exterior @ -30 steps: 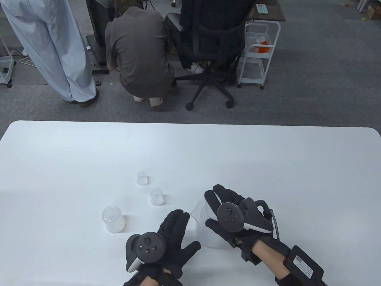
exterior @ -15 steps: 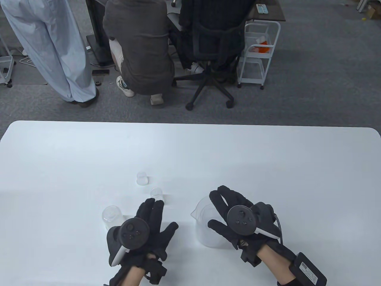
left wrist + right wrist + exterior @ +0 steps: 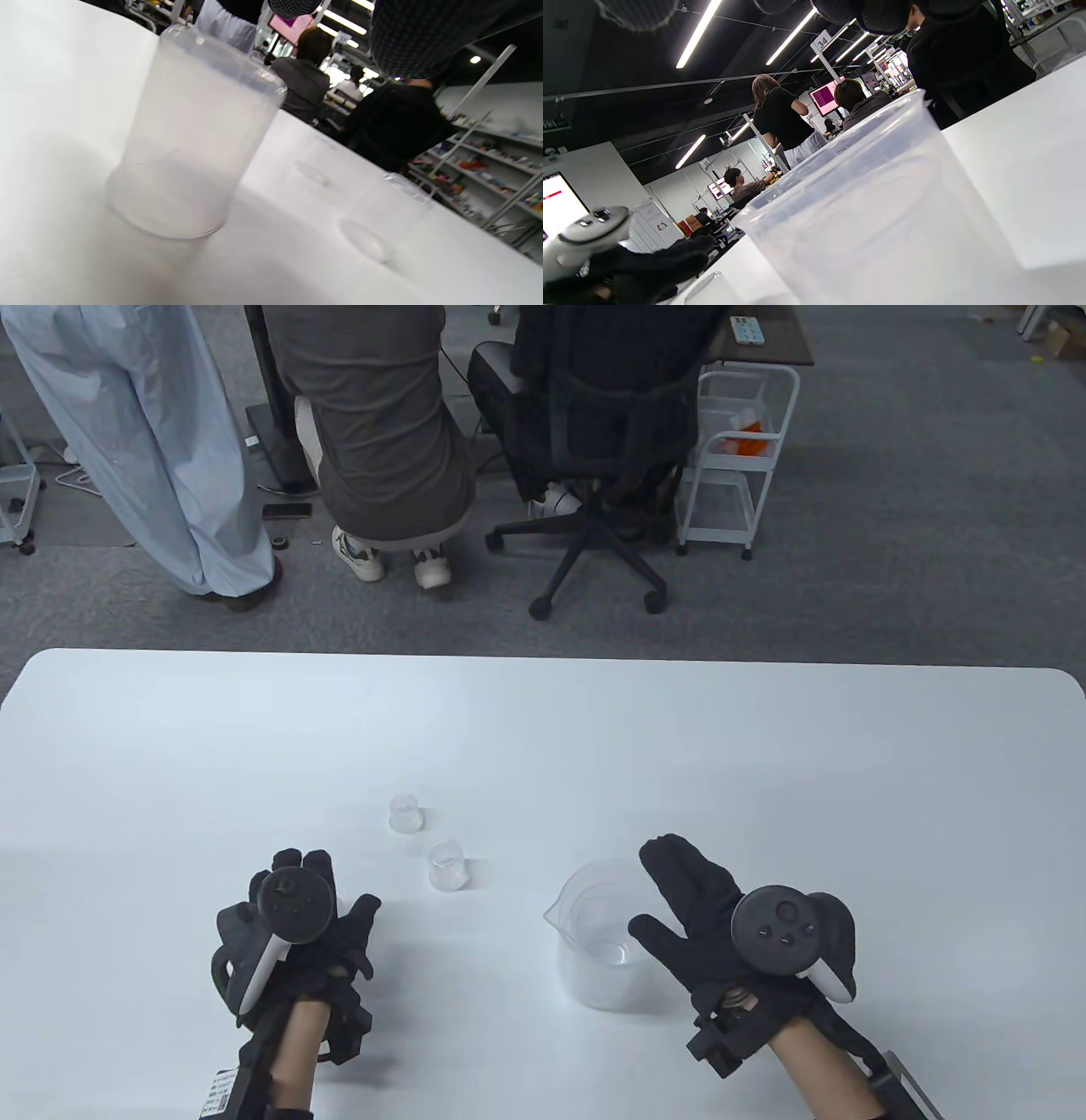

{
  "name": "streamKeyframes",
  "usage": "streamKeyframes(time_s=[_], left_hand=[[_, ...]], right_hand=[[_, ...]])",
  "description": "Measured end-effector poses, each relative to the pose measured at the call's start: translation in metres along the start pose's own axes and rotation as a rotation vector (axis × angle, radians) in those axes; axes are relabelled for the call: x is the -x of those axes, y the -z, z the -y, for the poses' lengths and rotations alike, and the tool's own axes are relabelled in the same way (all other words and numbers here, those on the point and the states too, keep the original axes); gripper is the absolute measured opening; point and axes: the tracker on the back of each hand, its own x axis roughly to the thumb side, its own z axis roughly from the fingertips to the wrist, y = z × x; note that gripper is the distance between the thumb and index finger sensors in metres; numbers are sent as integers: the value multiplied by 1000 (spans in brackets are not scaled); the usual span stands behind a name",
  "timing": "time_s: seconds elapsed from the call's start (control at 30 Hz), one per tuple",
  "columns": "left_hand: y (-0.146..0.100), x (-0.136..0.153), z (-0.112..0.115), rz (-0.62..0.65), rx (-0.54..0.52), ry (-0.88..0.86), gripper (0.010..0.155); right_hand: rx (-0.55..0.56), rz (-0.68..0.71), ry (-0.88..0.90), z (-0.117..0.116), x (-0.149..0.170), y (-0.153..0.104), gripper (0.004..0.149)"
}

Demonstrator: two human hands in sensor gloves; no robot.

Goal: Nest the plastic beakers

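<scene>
Medium beaker (image 3: 195,135) upside down under left hand (image 3: 293,937) — grip not discernible. Large beaker (image 3: 594,933) upright, just beside right hand (image 3: 730,933) — fingers spread, holding nothing.

Four clear plastic beakers stand on the surface (image 3: 543,729): one large spouted beaker (image 3: 594,933), two small beakers (image 3: 405,813) (image 3: 447,864) left of it, and apparently one medium beaker (image 3: 195,135), hidden under the left hand (image 3: 293,933) from above. Two gloved hands.

White table (image 3: 543,729) carries four clear beakers (image 3: 598,933) (one large, upright).
</scene>
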Motion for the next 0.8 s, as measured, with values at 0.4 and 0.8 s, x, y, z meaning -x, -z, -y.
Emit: streamKeyframes(time_s=[0.4,0.8], left_hand=[[11,12,26,-20,-14,38,70],[-5,-4,8,116,-123,-188,69]], right_hand=[[-12,-11,35,-3,12,-13,77],[1,0,-50,-2,10,-19,77]])
